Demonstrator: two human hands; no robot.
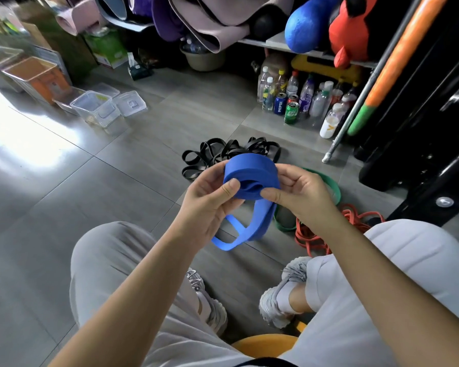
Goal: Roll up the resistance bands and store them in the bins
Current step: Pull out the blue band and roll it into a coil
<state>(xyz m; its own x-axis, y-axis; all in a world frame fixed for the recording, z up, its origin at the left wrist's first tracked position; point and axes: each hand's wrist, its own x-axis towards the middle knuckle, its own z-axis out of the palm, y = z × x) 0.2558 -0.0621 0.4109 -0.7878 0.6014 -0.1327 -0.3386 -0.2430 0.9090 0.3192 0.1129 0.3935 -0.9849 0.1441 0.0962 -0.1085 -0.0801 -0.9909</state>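
A blue resistance band (251, 172) is partly wound into a thick coil held over the floor, and its loose tail loops down to about knee height. My left hand (210, 200) grips the coil's left side with the thumb on its rim. My right hand (300, 193) grips the right side, thumb pressed at the coil's lower edge. On the floor behind lies a heap of black bands (223, 154). A green band (329, 186) and orange-red bands (316, 234) lie under my right forearm. Clear plastic bins (96, 107) stand on the floor at the far left.
An orange bin (37, 75) and a grey one stand behind the clear bins. Bottles and cans (297, 102) crowd the floor under a shelf with rolled mats and plush toys. A metal pole (355, 107) leans at right. I sit on a yellow stool (265, 345).
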